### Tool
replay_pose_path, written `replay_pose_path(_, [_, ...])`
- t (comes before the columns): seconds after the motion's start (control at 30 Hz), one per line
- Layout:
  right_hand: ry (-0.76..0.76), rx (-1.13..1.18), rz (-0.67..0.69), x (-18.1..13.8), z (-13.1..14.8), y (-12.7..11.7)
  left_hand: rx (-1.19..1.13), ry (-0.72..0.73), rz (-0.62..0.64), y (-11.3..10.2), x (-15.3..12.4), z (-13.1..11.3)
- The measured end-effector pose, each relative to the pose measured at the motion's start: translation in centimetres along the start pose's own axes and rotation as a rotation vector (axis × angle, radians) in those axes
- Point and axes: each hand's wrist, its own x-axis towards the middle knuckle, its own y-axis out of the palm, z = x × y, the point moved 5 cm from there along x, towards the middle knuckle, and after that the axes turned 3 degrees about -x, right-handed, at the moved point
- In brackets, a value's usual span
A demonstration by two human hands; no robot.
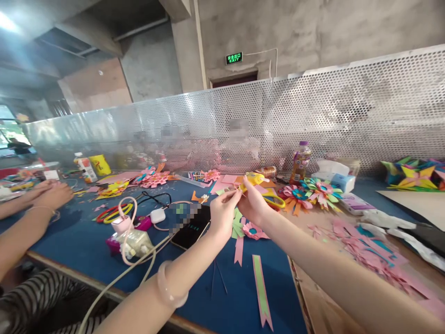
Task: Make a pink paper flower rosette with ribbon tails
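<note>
My left hand (224, 208), a pale bangle on its wrist, has thumb and fingertips pinched together; whatever is between them is too small to make out. Close against it, my right hand (256, 203) is closed round a small yellow object (255, 178) whose kind I cannot tell. Beneath both hands lie a pink paper flower (254, 231) and green paper petals (237, 227). Nearer me on the blue table is a pink and green paper ribbon (261, 287) with a notched end. Yellow-handled scissors (274, 201) lie partly behind my right hand.
A phone (191, 227), a cable (153, 250) and chargers lie left of my arms. Finished paper flowers (321, 195), a drink bottle (301, 162) and a tissue pack (335, 178) stand right. Pink scraps (368, 253) cover cardboard. Another person's hands (52, 199) rest at far left.
</note>
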Motion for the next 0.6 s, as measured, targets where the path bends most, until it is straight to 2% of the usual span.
replay_pose_path(0.17, [-0.083, -0.001, -0.06, 0.3, 0.4, -1.1, -0.083, -0.039, 0.046, -1.2, 1.1, -0.7])
replay_pose_path(0.3, [-0.137, -0.026, -0.104, -0.1, 1.7, -2.7, 0.015, -0.025, -0.043, -3.8, 3.3, -2.0])
replay_pose_path(0.43, [-0.127, -0.091, -0.091, -2.1, 1.9, -3.3, 0.113, -0.023, -0.123, -5.7, 4.7, -2.0])
replay_pose_path(0.5, [-0.112, -0.168, -0.064, -3.3, 1.5, -3.0, 0.165, -0.022, -0.143, -6.3, 4.9, -1.9])
replay_pose_path(0.6, [-0.059, -0.437, -0.082, -4.5, 0.9, -2.6, 0.232, -0.029, -0.144, -6.7, 5.0, -1.8])
